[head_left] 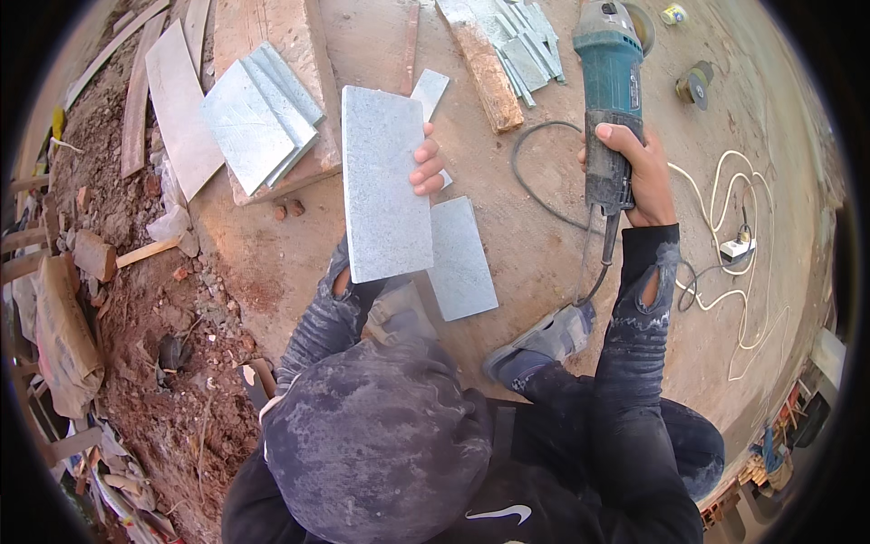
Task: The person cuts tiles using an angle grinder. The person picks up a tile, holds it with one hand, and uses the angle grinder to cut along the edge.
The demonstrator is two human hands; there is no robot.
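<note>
A pale grey rectangular stone tile [387, 186] is held upright in my left hand [426, 161], whose fingertips curl round its right edge; the rest of that hand is hidden behind it. My right hand [634, 168] grips the black handle of a teal angle grinder [605, 68], with its disc at the top and a dark cord trailing down. Behind the held tile a narrow strip of tile [430, 91] shows, and a loose piece [462, 263] lies on the concrete ground just right of it.
Stacked tiles rest on a wooden board [272, 27] at upper left, more [517, 41] beside a timber block [489, 100]. A spare disc tool [691, 91], coiled white cable and power strip [739, 249] lie right. Dirt and rubble [190, 381] border the left; my sandalled foot [544, 340] is below.
</note>
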